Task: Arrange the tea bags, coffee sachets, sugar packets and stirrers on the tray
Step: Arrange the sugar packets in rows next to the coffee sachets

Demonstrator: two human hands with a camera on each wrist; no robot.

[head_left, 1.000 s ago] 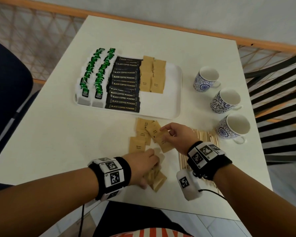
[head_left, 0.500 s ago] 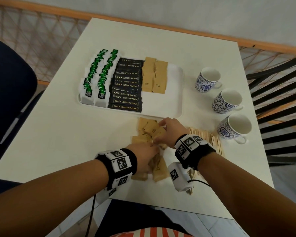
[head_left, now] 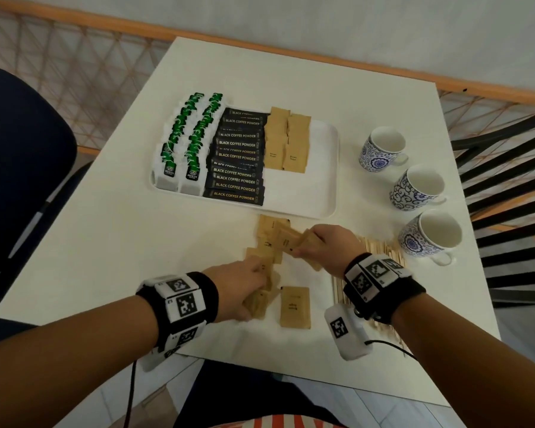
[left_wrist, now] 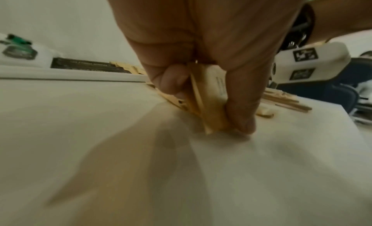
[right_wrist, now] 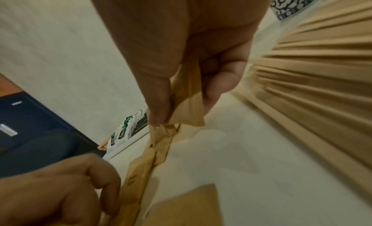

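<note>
A white tray (head_left: 318, 168) holds two rows of green tea bags (head_left: 186, 140), a column of black coffee sachets (head_left: 237, 157) and two columns of brown sugar packets (head_left: 288, 143). More sugar packets (head_left: 269, 239) lie loose on the table in front of the tray. My left hand (head_left: 244, 285) grips a small stack of sugar packets (left_wrist: 209, 102) on edge against the table. My right hand (head_left: 325, 247) pinches a sugar packet (right_wrist: 187, 105) between thumb and fingers above the pile. One sugar packet (head_left: 294, 307) lies flat between my wrists. Wooden stirrers (head_left: 380, 251) lie under my right wrist.
Three blue-patterned cups (head_left: 383, 148) (head_left: 417, 188) (head_left: 433, 237) stand in a line right of the tray. A dark blue chair (head_left: 22, 168) is at the left and a black slatted chair (head_left: 513, 193) at the right. The table's near edge (head_left: 291, 373) is just behind my wrists.
My right hand has moved left over the pile and taken hold of a packet. My left hand has gathered packets toward itself, and one packet now lies uncovered between my wrists.
</note>
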